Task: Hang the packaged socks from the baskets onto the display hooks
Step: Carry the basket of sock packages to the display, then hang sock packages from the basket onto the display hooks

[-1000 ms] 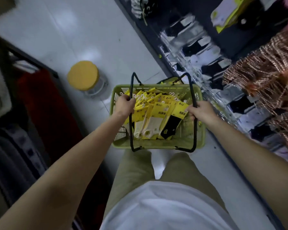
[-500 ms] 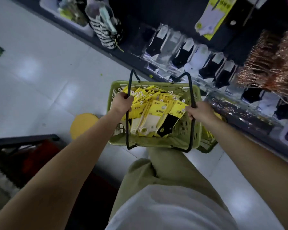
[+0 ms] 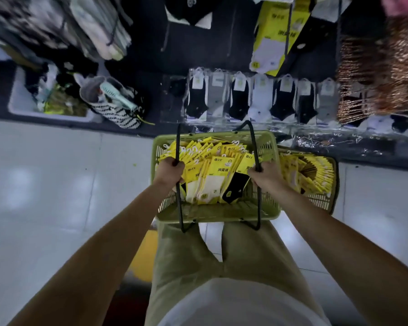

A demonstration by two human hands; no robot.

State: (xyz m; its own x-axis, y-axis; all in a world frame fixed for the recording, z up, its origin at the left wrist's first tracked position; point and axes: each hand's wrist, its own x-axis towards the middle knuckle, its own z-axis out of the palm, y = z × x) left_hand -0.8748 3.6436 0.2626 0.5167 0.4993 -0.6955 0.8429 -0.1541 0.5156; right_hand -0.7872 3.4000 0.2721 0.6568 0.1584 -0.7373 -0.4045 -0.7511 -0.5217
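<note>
Left grip [image 3: 169, 171] and right grip [image 3: 265, 175] each clasp a black wire handle [image 3: 177, 147], carrying the green plastic basket [image 3: 217, 216] of yellow-carded socks [image 3: 218, 175]; next, probably, setting it down.

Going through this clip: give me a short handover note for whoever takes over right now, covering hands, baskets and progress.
Left hand grips the left handle, right hand the right handle of the green basket, held up facing the sock display. It is full of yellow sock packs. A second basket of packs sits on the floor to its right. No pack is in hand; hanging both baskets' packs remains.
</note>
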